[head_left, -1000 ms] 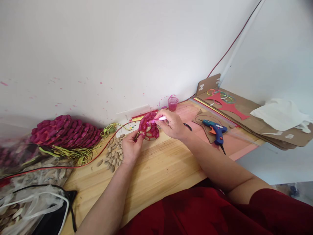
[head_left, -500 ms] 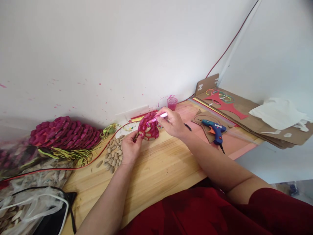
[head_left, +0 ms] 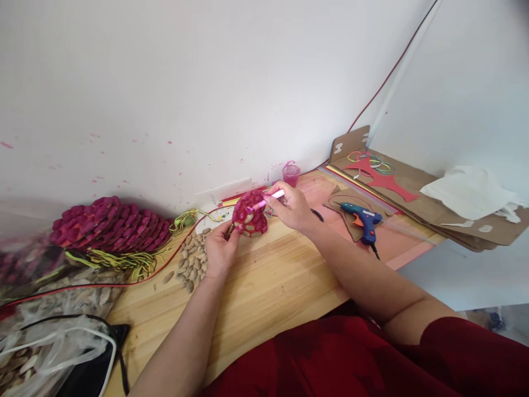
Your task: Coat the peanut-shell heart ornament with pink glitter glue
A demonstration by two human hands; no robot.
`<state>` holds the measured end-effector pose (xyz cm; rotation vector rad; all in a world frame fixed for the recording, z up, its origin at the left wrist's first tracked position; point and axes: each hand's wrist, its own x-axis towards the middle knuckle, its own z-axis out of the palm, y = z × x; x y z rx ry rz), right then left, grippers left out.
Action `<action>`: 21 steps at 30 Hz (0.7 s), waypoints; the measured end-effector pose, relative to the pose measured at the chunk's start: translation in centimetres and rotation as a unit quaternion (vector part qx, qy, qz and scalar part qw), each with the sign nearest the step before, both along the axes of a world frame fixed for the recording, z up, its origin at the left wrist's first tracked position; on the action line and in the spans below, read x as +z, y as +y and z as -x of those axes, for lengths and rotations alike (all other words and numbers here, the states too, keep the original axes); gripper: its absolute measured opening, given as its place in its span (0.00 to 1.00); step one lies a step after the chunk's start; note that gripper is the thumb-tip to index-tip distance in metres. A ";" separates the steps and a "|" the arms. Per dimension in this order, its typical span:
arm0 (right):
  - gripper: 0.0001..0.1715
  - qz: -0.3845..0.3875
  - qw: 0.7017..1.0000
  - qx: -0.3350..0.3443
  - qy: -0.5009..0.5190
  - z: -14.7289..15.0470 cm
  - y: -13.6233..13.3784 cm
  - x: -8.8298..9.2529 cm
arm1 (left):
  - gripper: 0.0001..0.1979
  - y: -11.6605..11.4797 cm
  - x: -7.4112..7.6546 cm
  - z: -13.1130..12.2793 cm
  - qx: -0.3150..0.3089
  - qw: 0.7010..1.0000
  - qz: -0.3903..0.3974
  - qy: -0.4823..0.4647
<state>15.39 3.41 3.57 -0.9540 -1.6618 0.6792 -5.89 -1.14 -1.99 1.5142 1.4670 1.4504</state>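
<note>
My left hand point(head_left: 221, 252) grips the near-left edge of a shell-covered piece point(head_left: 252, 225), mostly painted wet magenta, with a few bare tan shells showing. It is held up off the wooden table. My right hand point(head_left: 292, 209) pinches a paintbrush point(head_left: 278, 194) with a white handle end and a pink-stained front. The brush's front end reaches the painted face; the bristles are too small to make out. Behind my right hand, against the wall, stands a clear cup of pink paint point(head_left: 291, 174). Loose tan shells point(head_left: 192, 263), peanut-like, lie beside my left wrist.
Stacked magenta-painted pieces point(head_left: 111, 223) with yellow-green cords point(head_left: 119, 262) sit at the left, near plastic bags of shells point(head_left: 41, 353). A red cable point(head_left: 136, 282) crosses the table. Rightward lie a blue glue gun point(head_left: 361, 216), cardboard point(head_left: 413, 209), red cutouts point(head_left: 384, 179) and a white cloth point(head_left: 467, 190).
The brush tip has shifted very slightly on the painted face, and the piece has tilted a little. Both hands keep their holds; everything else stays put.
</note>
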 end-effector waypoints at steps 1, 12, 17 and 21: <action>0.11 0.005 1.000 -0.004 -0.002 0.0 0.1 -0.1 | 0.21 0.0 0.0 0.0 -0.004 1.000 0.001 -0.004; 0.15 0.035 0.999 0.002 0.042 0.2 1.0 -1.2 | 0.21 0.1 -0.2 0.2 -0.010 1.000 0.008 -0.009; 0.14 0.035 0.997 0.009 0.069 0.3 1.1 -1.4 | 0.20 0.1 -0.1 0.1 -0.009 1.000 0.007 -0.013; 0.15 0.044 0.997 0.003 0.060 0.3 1.2 -1.5 | 0.19 0.1 0.1 0.0 -0.003 1.000 0.008 -0.010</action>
